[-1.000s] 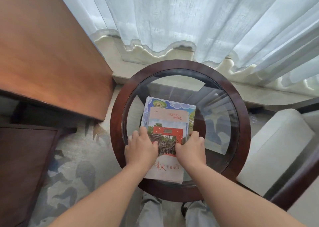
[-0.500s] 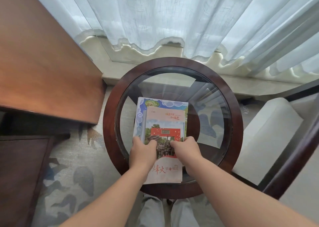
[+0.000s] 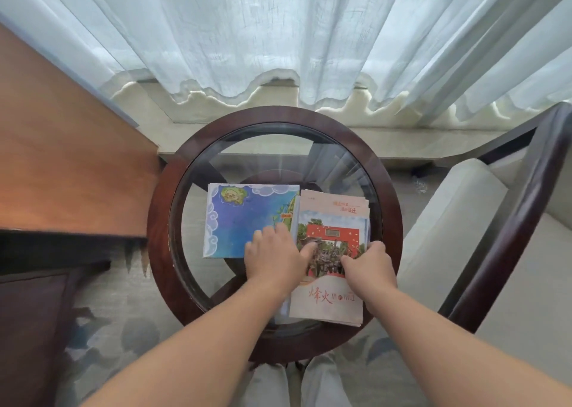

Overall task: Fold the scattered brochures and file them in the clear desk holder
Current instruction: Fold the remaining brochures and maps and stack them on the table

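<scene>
Two brochures lie side by side on the round glass table (image 3: 164, 227). The blue map brochure (image 3: 238, 218) is on the left, flat on the glass. The pale brochure with a red gate photo (image 3: 332, 224) is a small stack on the right, reaching the table's near rim. My left hand (image 3: 274, 256) rests palm down across the seam between the two, fingers spread on the blue one, thumb on the photo. My right hand (image 3: 366, 262) pinches the right edge of the pale brochure. No clear holder is in view.
A wooden desk (image 3: 68, 174) stands to the left, its corner close to the table rim. A dark-framed armchair with a pale cushion (image 3: 448, 227) is at the right. Sheer curtains (image 3: 294, 35) hang behind over a stone sill. Patterned carpet lies below.
The pale brochure, earlier stacked on top of the blue one, has slid to the right, uncovering the blue map brochure. Both hands moved apart with the brochures.
</scene>
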A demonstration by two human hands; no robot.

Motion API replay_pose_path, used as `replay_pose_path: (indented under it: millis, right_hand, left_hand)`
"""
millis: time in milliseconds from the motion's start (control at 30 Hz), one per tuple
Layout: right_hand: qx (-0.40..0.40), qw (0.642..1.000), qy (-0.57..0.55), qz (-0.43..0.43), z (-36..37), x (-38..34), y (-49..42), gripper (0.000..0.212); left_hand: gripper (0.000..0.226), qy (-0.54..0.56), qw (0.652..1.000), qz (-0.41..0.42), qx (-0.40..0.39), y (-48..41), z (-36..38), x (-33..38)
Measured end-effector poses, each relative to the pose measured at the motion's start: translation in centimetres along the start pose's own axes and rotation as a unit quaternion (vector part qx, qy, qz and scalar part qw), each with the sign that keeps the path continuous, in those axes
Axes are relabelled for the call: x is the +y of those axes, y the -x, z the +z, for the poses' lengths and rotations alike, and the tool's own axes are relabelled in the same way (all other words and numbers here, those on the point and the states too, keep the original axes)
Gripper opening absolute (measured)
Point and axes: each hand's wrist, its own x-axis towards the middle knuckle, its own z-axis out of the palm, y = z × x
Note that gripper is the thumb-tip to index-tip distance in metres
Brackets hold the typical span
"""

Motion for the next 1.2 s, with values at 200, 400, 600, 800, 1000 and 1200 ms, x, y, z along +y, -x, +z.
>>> replay_pose_path:
  millis: [200, 400, 600, 800, 1000, 1200]
  right_hand:
    - [0.008, 1.000, -0.011, 0.005, 0.4, 0.3, -0.6, 0.043]
    - [0.005, 1.000, -0.012, 0.011, 0.6, 0.4, -1.0, 0.043]
    - [0.012, 1.000, 0.002, 0.023, 0.9, 0.1, -1.0, 0.048]
    - [0.016, 0.999, 0.002, 0.033, 1.0, -0.1, -1.0, 0.048]
    - [0.020, 0.999, -0.004, 0.032, 1.0, 0.0, -1.1, 0.046]
    - [0.010, 0.999, -0.029, 0.037, 0.8, 0.2, -1.1, 0.044]
  left_hand:
    - [0.071, -0.089, 0.991, 0.094, 0.037, -7.2, -2.8, -4.9]
    - [0.092, -0.197, 0.973, 0.118, 0.003, -10.4, -3.8, -5.3]
    - [0.087, -0.189, 0.978, 0.083, -0.022, -10.1, -4.2, -5.4]
    - [0.061, -0.090, 0.993, 0.063, -0.035, -9.1, -4.1, -6.8]
    - [0.031, -0.006, 0.997, 0.076, -0.026, -7.7, -6.0, -8.1]
    - [0.024, 0.234, 0.968, -0.001, 0.090, -7.2, -11.1, -10.2]
